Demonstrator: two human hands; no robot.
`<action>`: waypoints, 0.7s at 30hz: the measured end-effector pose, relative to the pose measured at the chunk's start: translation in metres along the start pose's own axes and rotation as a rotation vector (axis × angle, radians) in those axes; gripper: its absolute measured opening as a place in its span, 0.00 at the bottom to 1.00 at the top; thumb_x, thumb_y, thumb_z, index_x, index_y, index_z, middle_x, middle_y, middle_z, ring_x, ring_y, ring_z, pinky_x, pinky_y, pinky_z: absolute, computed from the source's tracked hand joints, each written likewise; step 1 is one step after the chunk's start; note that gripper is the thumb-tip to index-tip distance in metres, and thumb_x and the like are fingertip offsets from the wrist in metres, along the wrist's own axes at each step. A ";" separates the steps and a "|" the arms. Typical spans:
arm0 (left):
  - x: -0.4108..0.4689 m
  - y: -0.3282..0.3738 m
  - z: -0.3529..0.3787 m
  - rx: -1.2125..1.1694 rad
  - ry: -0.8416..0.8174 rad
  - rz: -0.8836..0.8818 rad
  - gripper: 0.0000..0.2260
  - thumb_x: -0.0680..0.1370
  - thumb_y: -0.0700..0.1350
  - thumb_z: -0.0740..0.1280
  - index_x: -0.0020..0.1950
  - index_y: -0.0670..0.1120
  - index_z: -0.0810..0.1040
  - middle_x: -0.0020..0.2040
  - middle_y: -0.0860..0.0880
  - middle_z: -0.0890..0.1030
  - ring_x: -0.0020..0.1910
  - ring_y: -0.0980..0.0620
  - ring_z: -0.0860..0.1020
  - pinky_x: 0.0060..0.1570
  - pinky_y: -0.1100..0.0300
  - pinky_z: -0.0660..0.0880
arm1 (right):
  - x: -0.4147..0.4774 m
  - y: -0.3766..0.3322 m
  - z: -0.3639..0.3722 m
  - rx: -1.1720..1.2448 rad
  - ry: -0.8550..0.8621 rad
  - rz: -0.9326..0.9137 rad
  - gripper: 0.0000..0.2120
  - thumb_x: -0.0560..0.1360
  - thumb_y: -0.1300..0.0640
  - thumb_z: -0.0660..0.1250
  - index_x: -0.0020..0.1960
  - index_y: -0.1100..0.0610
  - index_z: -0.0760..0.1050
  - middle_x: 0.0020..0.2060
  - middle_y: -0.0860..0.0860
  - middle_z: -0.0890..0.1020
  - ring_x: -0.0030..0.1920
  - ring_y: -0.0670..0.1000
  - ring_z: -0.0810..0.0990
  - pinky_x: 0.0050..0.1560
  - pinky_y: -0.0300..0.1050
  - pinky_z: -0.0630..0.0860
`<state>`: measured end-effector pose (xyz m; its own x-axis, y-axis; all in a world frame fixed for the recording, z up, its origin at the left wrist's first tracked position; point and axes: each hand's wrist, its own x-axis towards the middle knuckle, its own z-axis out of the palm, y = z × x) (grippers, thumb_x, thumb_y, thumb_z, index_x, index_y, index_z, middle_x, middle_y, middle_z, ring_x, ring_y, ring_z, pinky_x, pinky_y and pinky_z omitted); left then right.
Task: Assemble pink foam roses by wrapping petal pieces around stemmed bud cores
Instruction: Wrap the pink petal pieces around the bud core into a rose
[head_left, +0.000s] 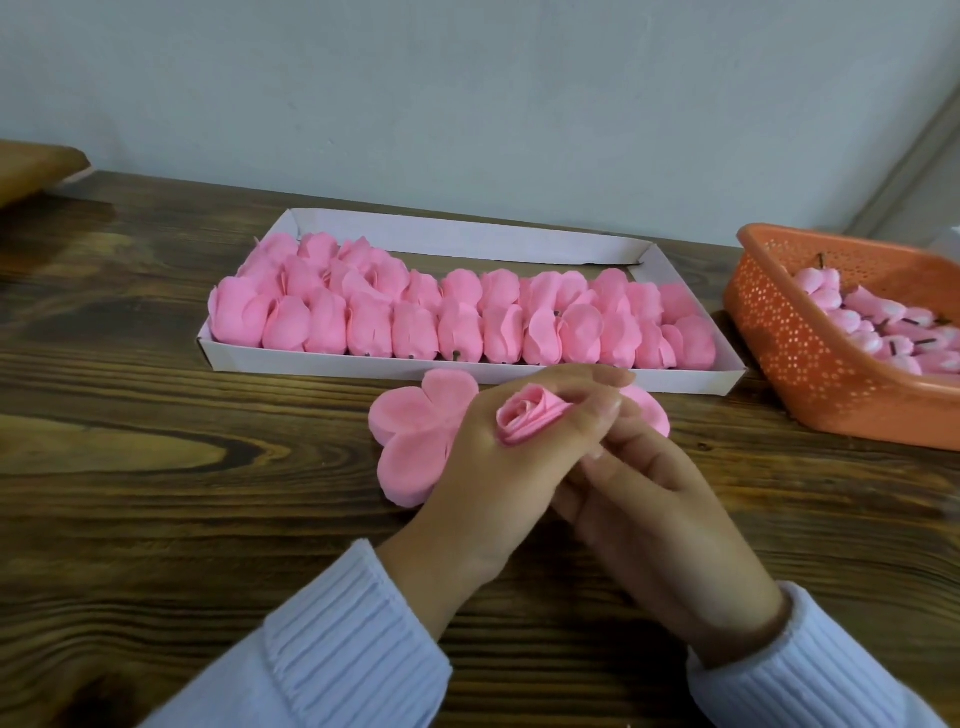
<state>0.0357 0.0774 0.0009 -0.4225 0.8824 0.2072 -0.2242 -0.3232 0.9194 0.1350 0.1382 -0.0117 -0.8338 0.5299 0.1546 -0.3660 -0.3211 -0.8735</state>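
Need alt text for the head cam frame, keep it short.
Two hands meet over a wooden table: the left hand pinches a pink foam rose bud above a flat flower-shaped petal piece, the right hand close beneath. Behind, a white cardboard tray holds rows of wrapped pink roses; an orange perforated basket of bud cores sits right.

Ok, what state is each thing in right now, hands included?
Bud: rolled tight, pinched in the left hand.
Right hand: fingers tucked under the left hand; grip hidden.
Petal stack: flat on the table, partly under the hands.
Tray: packed with roses in rows.
Basket: partly filled with stemmed cores.
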 end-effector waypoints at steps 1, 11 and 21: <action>0.000 0.001 0.001 -0.002 -0.005 -0.018 0.11 0.67 0.52 0.68 0.46 0.53 0.85 0.47 0.52 0.85 0.47 0.54 0.83 0.35 0.66 0.76 | 0.000 -0.001 -0.001 0.022 0.030 0.043 0.14 0.75 0.57 0.64 0.58 0.61 0.78 0.51 0.57 0.83 0.51 0.52 0.82 0.53 0.48 0.80; 0.003 -0.004 -0.002 0.032 -0.010 0.048 0.10 0.69 0.48 0.69 0.44 0.44 0.85 0.51 0.48 0.85 0.53 0.50 0.82 0.51 0.54 0.79 | -0.004 0.000 -0.003 -0.193 0.058 -0.079 0.16 0.72 0.59 0.72 0.59 0.56 0.78 0.56 0.59 0.81 0.58 0.56 0.80 0.53 0.46 0.77; -0.001 -0.001 0.000 0.016 -0.060 -0.075 0.07 0.72 0.47 0.69 0.47 0.49 0.84 0.38 0.52 0.84 0.30 0.59 0.81 0.24 0.69 0.71 | -0.002 -0.002 -0.002 0.045 -0.001 0.107 0.18 0.69 0.50 0.75 0.56 0.55 0.81 0.43 0.58 0.84 0.42 0.52 0.83 0.42 0.44 0.81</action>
<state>0.0366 0.0767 -0.0002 -0.3519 0.9228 0.1568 -0.2391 -0.2506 0.9381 0.1383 0.1392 -0.0112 -0.8696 0.4898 0.0623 -0.2930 -0.4104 -0.8636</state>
